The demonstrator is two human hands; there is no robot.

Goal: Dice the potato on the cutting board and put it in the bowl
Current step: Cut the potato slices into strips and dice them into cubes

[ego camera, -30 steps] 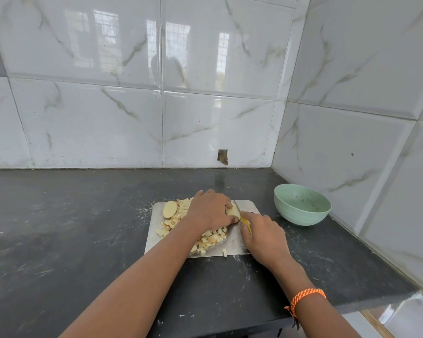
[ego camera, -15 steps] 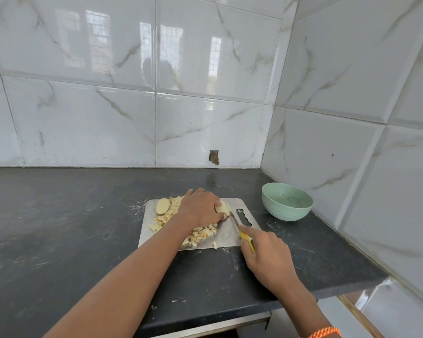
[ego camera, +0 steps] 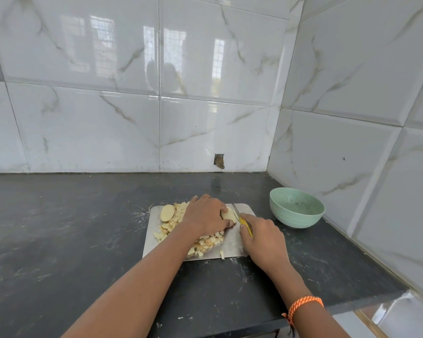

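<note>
A steel cutting board (ego camera: 232,247) lies on the dark counter. My left hand (ego camera: 205,214) presses a peeled potato piece (ego camera: 228,214) down on the board's far right part. My right hand (ego camera: 264,236) grips a yellow-handled knife (ego camera: 243,222) whose blade lies against the right side of that piece. A heap of diced potato (ego camera: 205,242) spreads under and left of my left hand. A flat potato slice (ego camera: 167,212) rests at the board's far left corner. The green bowl (ego camera: 296,207) stands to the right of the board, with no dice visible inside.
The black counter (ego camera: 59,240) runs left and toward me, ending at a front edge near my right wrist. Tiled walls meet in a corner behind the bowl. One loose potato cube (ego camera: 222,254) lies at the board's near edge.
My right hand has moved forward onto the board, bringing the knife blade up against the potato piece again. My left hand has kept its hold.
</note>
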